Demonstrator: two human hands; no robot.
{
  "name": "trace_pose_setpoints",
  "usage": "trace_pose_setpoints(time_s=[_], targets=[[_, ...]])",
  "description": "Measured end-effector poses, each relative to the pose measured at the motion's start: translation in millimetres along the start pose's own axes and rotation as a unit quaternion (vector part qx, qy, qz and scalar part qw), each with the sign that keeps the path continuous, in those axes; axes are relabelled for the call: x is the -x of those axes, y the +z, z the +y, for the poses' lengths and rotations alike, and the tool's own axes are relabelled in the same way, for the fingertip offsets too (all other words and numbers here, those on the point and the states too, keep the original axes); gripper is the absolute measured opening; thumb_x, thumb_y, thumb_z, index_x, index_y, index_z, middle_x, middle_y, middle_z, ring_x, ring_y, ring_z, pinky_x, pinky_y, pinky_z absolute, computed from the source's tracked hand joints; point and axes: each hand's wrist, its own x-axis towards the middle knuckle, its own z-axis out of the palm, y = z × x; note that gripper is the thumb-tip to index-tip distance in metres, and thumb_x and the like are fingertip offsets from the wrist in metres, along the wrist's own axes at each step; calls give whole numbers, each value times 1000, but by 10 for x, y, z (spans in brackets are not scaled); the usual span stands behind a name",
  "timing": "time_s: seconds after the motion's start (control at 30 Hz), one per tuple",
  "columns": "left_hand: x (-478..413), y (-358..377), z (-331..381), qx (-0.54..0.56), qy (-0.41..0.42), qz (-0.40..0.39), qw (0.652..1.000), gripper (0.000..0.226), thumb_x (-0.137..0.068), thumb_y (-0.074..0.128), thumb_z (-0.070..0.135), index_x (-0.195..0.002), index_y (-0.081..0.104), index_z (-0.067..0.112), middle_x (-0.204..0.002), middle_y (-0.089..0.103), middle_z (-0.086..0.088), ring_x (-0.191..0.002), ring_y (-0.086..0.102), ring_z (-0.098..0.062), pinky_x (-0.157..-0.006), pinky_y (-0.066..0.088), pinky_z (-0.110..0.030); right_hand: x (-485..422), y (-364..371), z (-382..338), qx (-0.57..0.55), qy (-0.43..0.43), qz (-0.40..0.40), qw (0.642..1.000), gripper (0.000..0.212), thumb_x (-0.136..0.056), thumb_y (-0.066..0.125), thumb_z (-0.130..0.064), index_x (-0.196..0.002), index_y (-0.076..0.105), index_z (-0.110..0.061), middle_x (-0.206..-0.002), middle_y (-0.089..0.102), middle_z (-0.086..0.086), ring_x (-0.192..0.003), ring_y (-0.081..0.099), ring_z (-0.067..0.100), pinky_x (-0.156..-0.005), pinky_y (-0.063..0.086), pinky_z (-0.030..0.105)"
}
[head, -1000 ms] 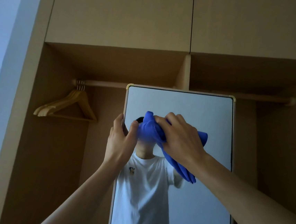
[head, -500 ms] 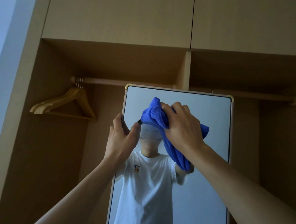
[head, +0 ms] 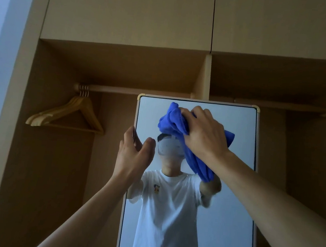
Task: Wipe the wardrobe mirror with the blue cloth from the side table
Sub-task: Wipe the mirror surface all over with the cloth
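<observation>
Two bare hands are up at the tall rectangular mirror [head: 153,114] with its pale frame and brass-coloured corner caps, and I take every place from that mirror. My right grip [head: 204,135] is clenched on the bunched blue cloth [head: 175,122] and presses it against the glass at the mirror's upper middle, just below the top edge. The cloth's long axis runs on a slant, from its crumpled head near the top edge down toward the mirror's right side. A loose tail hangs under my wrist, in front of the glass.

My left grip [head: 133,156] clasps the mirror's left edge, with the fingers behind the frame and the thumb on the glass side. I judge that it is steadying the panel.

What the next stroke turns on: nearly all the bare glass lies below the cloth, with narrow strips to either side of it. I would therefore sweep sideways along the top and then work downward. The right grip is the one on the cloth, and the left one should stay off the glass.

Left of the mirror, pale wooden hangers [head: 67,114] hang from the wooden rail [head: 141,92] inside the open tan wardrobe [head: 128,20].

As for writing, the reflected white T-shirt carries a small chest emblem [head: 156,188], too small to read. I find no other label.
</observation>
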Motion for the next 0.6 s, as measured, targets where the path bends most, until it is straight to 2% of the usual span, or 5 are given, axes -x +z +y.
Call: trace_pose_setpoints(time_s=[0.1, 0.2, 0.37, 0.47, 0.6], targets=[[14, -3, 14, 2, 1, 4, 1000, 90, -76, 48, 68, -155, 25, 32, -147, 44, 5, -135, 46, -21, -109, 44, -49, -163, -81, 143, -2, 18, 33, 999, 25, -92, 59, -19, -116, 54, -20, -105, 55, 6, -94, 53, 28, -63, 32, 36], [15, 13, 17, 2, 6, 6, 1000, 85, -79, 49, 65, -154, 26, 33, -130, 45, 22, -137, 43, -20, -108, 44, -48, -274, -119, 298, 13, 36, 55, 998, 22, -93, 59, -18, -114, 51, -19, -99, 52, 6, -89, 53, 28, -61, 34, 36], [9, 51, -22, -5, -1, 14, 1000, 87, -80, 49, 68, -155, 23, 36, -158, 34, 4, -141, 41, -24, -110, 44, -52, -232, -82, 330, 12, 54, 67, 996, 26, -92, 61, -18, -117, 54, -19, -102, 54, 5, -93, 52, 28, -61, 35, 35], [18, 70, -59, -6, -3, 21, 1000, 85, -85, 52, 67, -157, 20, 37, -163, 29, 1, -143, 40, -26, -108, 42, -49, -76, -48, 239, 10, 5, 36, 999, 30, -90, 64, -21, -119, 56, -20, -107, 57, 3, -98, 52, 27, -65, 33, 34], [35, 86, -102, -6, -7, 31, 999, 77, -94, 57, 58, -158, 19, 38, -162, 29, -1, -142, 41, -27, -109, 44, -51, 230, -21, 141, 1, -35, -24, 999, 41, -86, 64, -25, -126, 54, -23, -104, 54, 1, -95, 49, 25, -66, 33, 32]])
